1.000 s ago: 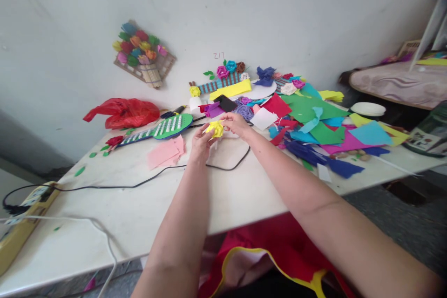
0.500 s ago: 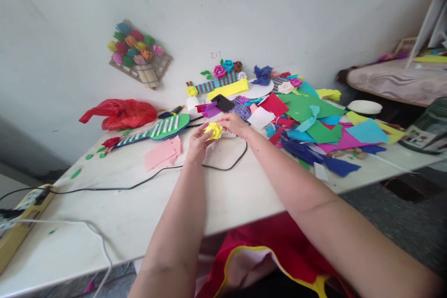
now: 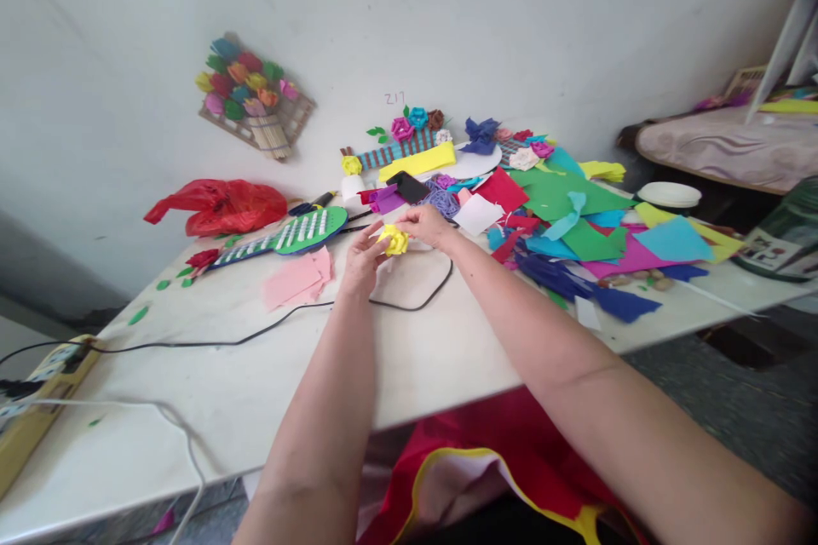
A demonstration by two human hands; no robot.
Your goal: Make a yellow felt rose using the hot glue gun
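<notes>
A small yellow paper flower (image 3: 393, 239) is held above the white table (image 3: 268, 375), pinched between both hands. My left hand (image 3: 361, 257) grips it from the left and below with curled fingers. My right hand (image 3: 427, 226) pinches its upper right edge. A black cable (image 3: 409, 303) loops on the table just under the hands. Pink paper sheets (image 3: 297, 278) lie to the left of my left hand.
A heap of coloured paper sheets (image 3: 575, 230) covers the table's right side. At the back lie a green woven piece (image 3: 300, 233), a red plastic bag (image 3: 217, 206), a black phone (image 3: 409, 186) and finished paper flowers (image 3: 415, 128). A yellow power strip (image 3: 38, 404) sits at the left edge.
Both hands stay on the yellow flower and work it slightly with the fingers. The view has shifted a little to the right.
</notes>
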